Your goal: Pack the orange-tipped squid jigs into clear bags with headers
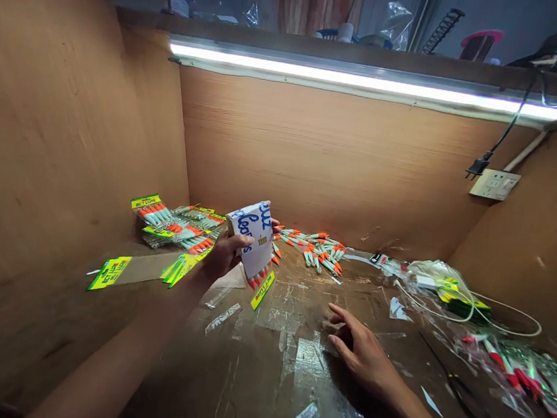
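My left hand (230, 252) is closed around a white block with blue handwriting-like lettering (256, 250), held tilted above the table. Just below it shows a small clear pack of orange-tipped lures (258, 278) with a yellow-green "BCT LURE" header card (262, 291); the block hides most of this pack, and I cannot tell how the two are joined. My right hand (360, 348) hovers low over the tabletop, fingers apart and holding nothing. Beyond the left hand lies a pile of loose white-and-orange lures (317, 248).
Filled lure packs (170, 227) are heaped at the left, with header-card bags (143, 271) in front. On the right lie a plastic bag with white cord (434, 277), red-and-white lures (516, 373) and dark-handled pliers or scissors (463, 394). Tape scraps (311, 360) cover the tabletop.
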The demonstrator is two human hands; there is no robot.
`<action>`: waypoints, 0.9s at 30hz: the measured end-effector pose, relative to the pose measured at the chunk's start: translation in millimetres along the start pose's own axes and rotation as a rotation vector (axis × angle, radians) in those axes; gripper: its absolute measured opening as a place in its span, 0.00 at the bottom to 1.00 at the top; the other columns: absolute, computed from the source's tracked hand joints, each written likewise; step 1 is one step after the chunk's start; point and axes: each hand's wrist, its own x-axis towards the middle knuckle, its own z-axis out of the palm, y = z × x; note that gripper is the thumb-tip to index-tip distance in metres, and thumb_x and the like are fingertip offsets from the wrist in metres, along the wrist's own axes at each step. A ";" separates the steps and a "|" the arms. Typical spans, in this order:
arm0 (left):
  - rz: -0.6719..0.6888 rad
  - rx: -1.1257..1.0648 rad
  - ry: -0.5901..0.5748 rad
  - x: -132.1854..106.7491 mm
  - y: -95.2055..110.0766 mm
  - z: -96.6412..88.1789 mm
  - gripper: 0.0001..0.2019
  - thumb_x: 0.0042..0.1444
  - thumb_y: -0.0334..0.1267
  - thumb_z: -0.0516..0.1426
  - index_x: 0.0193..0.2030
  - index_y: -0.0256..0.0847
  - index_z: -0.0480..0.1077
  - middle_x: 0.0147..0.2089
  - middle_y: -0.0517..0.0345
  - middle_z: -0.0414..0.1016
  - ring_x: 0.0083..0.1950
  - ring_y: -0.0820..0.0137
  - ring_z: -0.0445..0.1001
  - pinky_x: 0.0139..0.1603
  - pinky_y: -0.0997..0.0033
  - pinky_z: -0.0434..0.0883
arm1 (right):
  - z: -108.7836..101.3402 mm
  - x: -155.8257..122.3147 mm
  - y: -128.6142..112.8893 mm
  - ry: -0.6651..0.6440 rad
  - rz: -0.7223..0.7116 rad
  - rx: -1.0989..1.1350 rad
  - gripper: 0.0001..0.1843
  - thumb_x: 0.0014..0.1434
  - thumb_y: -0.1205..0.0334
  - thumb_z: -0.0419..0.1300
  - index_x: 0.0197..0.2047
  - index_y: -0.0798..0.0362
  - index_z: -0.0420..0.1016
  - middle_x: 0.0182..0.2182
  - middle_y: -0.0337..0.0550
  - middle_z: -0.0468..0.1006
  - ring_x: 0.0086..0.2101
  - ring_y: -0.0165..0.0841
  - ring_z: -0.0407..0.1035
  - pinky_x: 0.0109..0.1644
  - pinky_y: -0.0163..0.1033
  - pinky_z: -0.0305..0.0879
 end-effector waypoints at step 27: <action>-0.364 -0.636 -0.092 -25.0 -87.6 14.8 0.38 0.58 0.62 0.57 0.66 0.33 0.62 0.58 0.35 0.75 0.61 0.49 0.72 0.63 0.50 0.63 | 6.8 177.6 -77.7 -0.254 -0.036 0.802 0.31 0.48 0.58 0.73 0.54 0.52 0.73 0.42 0.47 0.81 0.40 0.37 0.75 0.36 0.37 0.72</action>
